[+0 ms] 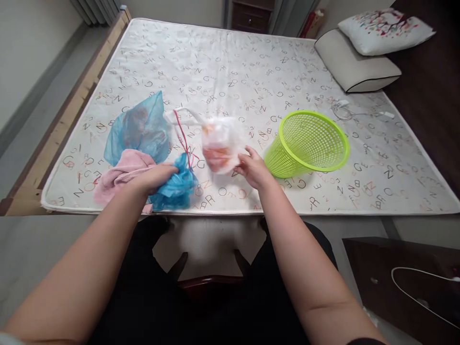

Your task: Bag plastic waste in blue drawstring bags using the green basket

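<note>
My left hand (158,176) is closed on a crumpled bright blue plastic bag (176,189) near the front edge of the mattress; its fingertips are partly hidden in the folds. A pink towel (127,172) lies bunched beside and under that hand. With its fingers curled, my right hand (253,168) grips the right edge of a white plastic bag (219,146) with red-orange patches, blurred by motion. Behind the towel stands a puffed, see-through blue plastic bag (138,127) with something dark inside. A thin red string (181,132) runs between the bags.
A green mesh wastebasket (305,143) leans on the letter-print mattress (223,62), right of my right hand. Farther back are a beige cushion (355,62) and a printed white pillow (386,31). A white cable (341,111) lies at right. Wooden bed rail (72,105) borders the left.
</note>
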Action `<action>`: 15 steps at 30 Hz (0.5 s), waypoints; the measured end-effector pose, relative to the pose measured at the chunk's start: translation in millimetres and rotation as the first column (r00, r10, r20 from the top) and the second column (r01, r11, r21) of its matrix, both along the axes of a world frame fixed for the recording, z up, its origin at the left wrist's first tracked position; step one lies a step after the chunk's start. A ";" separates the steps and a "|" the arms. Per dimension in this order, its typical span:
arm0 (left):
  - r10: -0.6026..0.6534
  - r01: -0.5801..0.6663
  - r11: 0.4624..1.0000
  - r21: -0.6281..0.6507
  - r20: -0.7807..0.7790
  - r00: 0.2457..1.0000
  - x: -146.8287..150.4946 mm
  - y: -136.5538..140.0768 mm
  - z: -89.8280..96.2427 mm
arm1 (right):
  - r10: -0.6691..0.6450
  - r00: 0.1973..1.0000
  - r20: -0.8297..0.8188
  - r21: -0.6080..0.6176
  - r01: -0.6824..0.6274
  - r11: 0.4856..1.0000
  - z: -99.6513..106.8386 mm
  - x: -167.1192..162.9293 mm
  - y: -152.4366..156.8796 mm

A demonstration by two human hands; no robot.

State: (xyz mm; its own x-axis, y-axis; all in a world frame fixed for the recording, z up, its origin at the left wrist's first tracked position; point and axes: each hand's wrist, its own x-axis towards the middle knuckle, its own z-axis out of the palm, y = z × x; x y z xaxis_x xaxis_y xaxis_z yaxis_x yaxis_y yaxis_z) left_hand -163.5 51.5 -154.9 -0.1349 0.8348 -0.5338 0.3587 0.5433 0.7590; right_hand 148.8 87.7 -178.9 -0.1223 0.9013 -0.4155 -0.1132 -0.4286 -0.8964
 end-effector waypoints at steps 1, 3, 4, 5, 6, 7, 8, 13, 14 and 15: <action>-0.146 0.144 0.987 -0.075 -0.026 0.989 8.4 -4.1 1.0 | 0.064 0.994 -0.094 0.019 -0.062 0.998 3.7 -6.9 -3.9; -0.350 0.354 0.922 -0.157 0.049 0.935 22.5 -9.8 4.1 | 0.197 0.968 -0.153 0.040 -0.193 0.980 8.1 -17.2 -12.9; -0.403 0.416 0.896 -0.156 0.110 0.909 27.8 -11.7 5.4 | 0.253 0.959 -0.125 0.039 -0.250 0.967 8.6 -20.4 -17.4; -0.430 0.454 0.879 -0.148 0.167 0.887 31.9 -13.2 6.4 | 0.308 0.949 -0.073 0.035 -0.306 0.951 8.2 -22.4 -21.6; -0.431 0.465 0.873 -0.145 0.213 0.877 34.9 -14.3 6.7 | 0.371 0.929 -0.011 0.030 -0.371 0.928 7.3 -23.3 -25.2; -0.413 0.458 0.876 -0.153 0.254 0.875 37.0 -15.2 6.4 | 0.446 0.894 0.042 0.022 -0.447 0.894 6.3 -23.2 -28.1; -0.377 0.435 0.885 -0.167 0.294 0.878 38.5 -15.8 5.5 | 0.530 0.845 0.074 0.014 -0.532 0.847 5.5 -22.4 -30.3; -0.113 0.256 0.936 -0.240 0.486 0.867 42.1 -15.4 -3.0 | 0.747 0.664 0.035 -0.019 -0.747 0.664 10.8 -13.4 -31.7; -0.079 0.224 0.943 -0.245 0.490 0.868 42.6 -14.6 -4.8 | 0.733 0.679 0.021 -0.036 -0.733 0.680 12.6 -11.0 -30.6; -0.054 0.197 0.948 -0.250 0.483 0.874 42.9 -13.7 -6.4 | 0.704 0.711 0.004 -0.052 -0.702 0.710 14.2 -8.4 -29.1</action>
